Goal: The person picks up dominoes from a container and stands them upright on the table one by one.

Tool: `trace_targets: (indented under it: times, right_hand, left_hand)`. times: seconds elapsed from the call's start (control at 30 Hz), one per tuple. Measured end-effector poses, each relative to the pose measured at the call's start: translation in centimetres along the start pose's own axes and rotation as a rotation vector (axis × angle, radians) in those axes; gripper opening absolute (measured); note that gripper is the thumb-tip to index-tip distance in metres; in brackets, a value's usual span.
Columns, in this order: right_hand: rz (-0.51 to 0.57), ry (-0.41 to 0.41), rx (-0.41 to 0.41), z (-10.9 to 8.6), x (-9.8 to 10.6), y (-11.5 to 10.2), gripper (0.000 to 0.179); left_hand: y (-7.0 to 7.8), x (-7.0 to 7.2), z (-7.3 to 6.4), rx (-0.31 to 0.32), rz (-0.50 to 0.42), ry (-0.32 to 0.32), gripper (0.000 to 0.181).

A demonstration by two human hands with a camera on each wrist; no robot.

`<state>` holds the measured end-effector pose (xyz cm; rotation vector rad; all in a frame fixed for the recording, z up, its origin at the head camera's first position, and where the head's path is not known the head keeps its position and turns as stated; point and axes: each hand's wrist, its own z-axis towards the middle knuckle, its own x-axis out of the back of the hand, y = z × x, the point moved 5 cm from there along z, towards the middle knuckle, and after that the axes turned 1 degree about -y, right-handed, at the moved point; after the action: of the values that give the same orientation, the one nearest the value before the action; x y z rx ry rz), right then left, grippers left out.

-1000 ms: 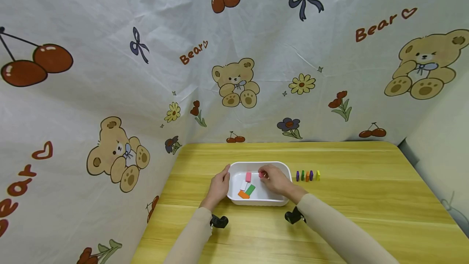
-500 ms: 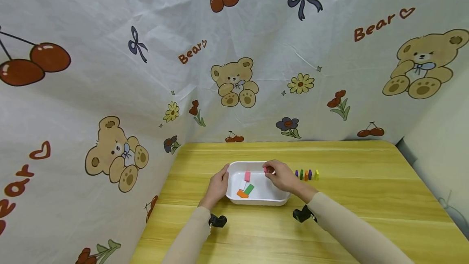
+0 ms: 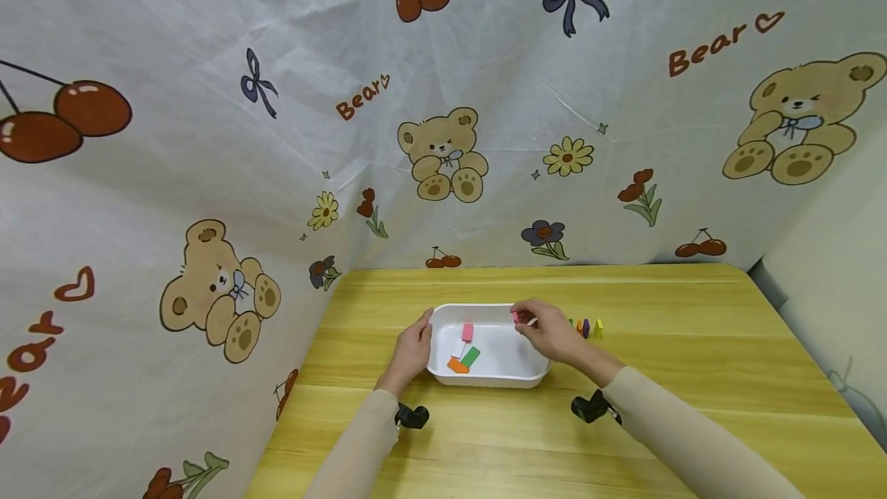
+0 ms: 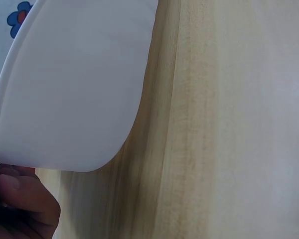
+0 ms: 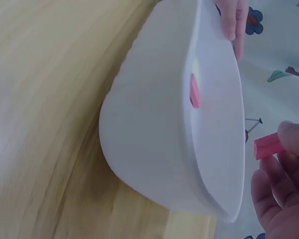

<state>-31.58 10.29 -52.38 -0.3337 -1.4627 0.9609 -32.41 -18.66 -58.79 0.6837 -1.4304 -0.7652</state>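
Observation:
My left hand [image 3: 410,349] holds the left end of a white plastic box [image 3: 487,383], its thumb [image 4: 30,196] bent close by the rim in the left wrist view. Between thumb and fingers my right hand [image 3: 550,332] pinches a pink domino block [image 5: 268,146], above the box's far right corner. Inside the box, toward its left end, lie a pink domino [image 3: 467,332], a white domino [image 3: 458,349], a green domino [image 3: 470,357] and an orange domino [image 3: 458,366]; the green and orange ones lie close together.
To the right of the box several dominoes stand upright in a row, among them an orange one [image 3: 579,327], a purple one [image 3: 586,328] and a yellow one [image 3: 599,328]. My right hand hides the row's left end. A bear-print cloth [image 3: 513,214] hangs behind the wooden table [image 3: 665,376].
My right hand has lifted the pink domino and carried it right, from over the middle of the box to its far right corner. The left hand keeps its place on the box.

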Motion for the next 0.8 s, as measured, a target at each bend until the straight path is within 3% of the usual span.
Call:
trace_targets:
  times: [0.33,0.8]
  right_hand:
    - [0.04,0.135,-0.076,-1.0,2.7,2.1,0.028]
    - [0.073,0.162,-0.098,-2.7,3.9,3.6,0.026]
  left_hand:
    - [0.0,0.1,0.0,0.004,0.012,0.007,0.045]
    - [0.0,-0.2,0.2,0.012,0.024,0.0,0.046]
